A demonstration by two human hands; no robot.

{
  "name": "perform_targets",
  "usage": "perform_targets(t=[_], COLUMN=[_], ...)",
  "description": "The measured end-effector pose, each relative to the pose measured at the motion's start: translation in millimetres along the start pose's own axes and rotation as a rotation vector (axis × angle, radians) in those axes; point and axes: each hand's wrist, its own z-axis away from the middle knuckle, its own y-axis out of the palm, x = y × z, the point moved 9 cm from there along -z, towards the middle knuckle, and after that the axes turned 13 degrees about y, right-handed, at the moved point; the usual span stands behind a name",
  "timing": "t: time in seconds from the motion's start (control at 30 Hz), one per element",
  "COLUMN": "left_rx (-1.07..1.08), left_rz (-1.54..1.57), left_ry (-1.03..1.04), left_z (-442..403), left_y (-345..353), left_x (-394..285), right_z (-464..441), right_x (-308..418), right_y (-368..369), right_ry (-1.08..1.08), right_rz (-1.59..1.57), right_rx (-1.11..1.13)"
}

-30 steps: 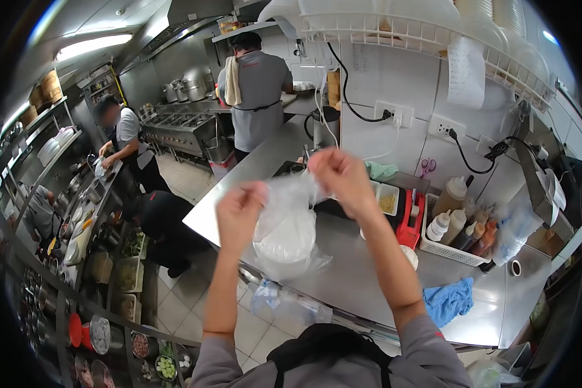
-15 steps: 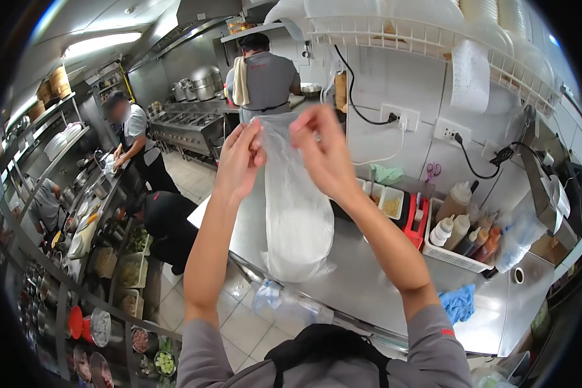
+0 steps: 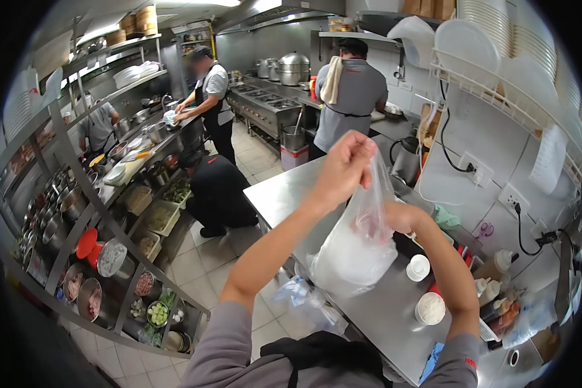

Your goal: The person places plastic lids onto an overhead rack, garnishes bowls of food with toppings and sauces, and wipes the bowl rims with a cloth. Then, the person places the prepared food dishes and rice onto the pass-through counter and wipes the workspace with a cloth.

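Observation:
A clear plastic bag with a white, rounded bulk inside hangs over the front edge of the steel counter. My left hand is raised and pinches the top of the bag with closed fingers. Lower and to the right, my right hand is at the side of the bag; part of its fingers shows blurred through or behind the plastic, and their grip is unclear. Two white round containers, one smaller and one with white contents, stand right of the bag.
Sauce bottles stand in a basket at the right. A blue cloth lies near the counter's front edge. A person in black crouches left of the counter; others stand farther back. A wire rack holds white lids above.
The view has turned to the left. My right hand has dropped from the bag's top to its side, while my left hand still holds the top. The two white containers now show clearly.

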Motion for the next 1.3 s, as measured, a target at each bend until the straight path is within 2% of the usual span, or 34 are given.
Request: perform_targets(t=[0.03, 0.07, 0.17, 0.2, 0.3, 0.4, 0.5, 0.53, 0.6, 0.7, 0.8, 0.87, 0.93, 1.0, 1.1, 1.13, 1.23, 1.3], left_rx=[0.011, 0.057, 0.154, 0.144, 0.037, -0.048, -0.185, -0.241, -0.222, -0.194, -0.212, -0.208, -0.196, -0.179, -0.097, -0.057, 0.077, 0.099], left_rz=[-0.034, -0.050, -0.066, -0.164, -0.070, -0.019, -0.013, -0.015, -0.019, 0.021, 0.052, 0.050, 0.046, 0.038, 0.038, 0.043, 0.014, -0.250], left_ry=[0.049, 0.091, 0.088, 0.157, 0.098, 0.138, 0.173, 0.193, 0.176, 0.161, 0.144, 0.164, 0.173, 0.165, 0.180, 0.188, 0.174, 0.265], left_z=[-1, 1, 11, 12, 10, 11, 4, 0, -7, -13, -17, -18, -19, -18, -19, -17, -2, 13], left_y=[1, 7, 31, 34, 16, -4, -21, -26, -22, -10, -6, -8, -8, -5, 7, 11, 25, 16], left_x=[-2, -2, -12, -17, 1, 8, 1, -4, -5, -1, 13, 22, 23, 21, 15, 14, 14, 9], right_z=[-9, -12, 2, 23, -23, -26, -34, -34, -33, -51, -46, -57, -64, -71, -66, -61, -63, -71], right_x=[-3, 12, 49, 72, 39, 29, 21, 25, 37, 18, 8, -17, -32, -44, -38, -24, -21, -28], right_y=[1, 13, 39, 39, 21, 23, 25, 28, 35, 14, -1, -12, -21, -27, -11, -15, -13, -16], right_ry=[-0.045, -0.365, -0.527, -0.650, -0.288, -0.386, -0.298, -0.320, -0.359, -0.275, -0.040, -0.198, -0.209, -0.073, -0.013, -0.215, -0.248, -0.178], right_rz=[0.131, 0.644, 0.722, 0.524, 0.805, 0.984, 1.073, 0.946, 0.687, 0.665, 0.709, 0.896, 0.931, 0.812, 0.787, 0.750, 0.742, 0.741], right_rx=[-0.010, -0.175, -0.409, -0.510, -0.354, -0.501, -0.464, -0.406, -0.294, -0.281, -0.262, -0.389, -0.428, -0.373, -0.255, -0.395, -0.436, -0.405])
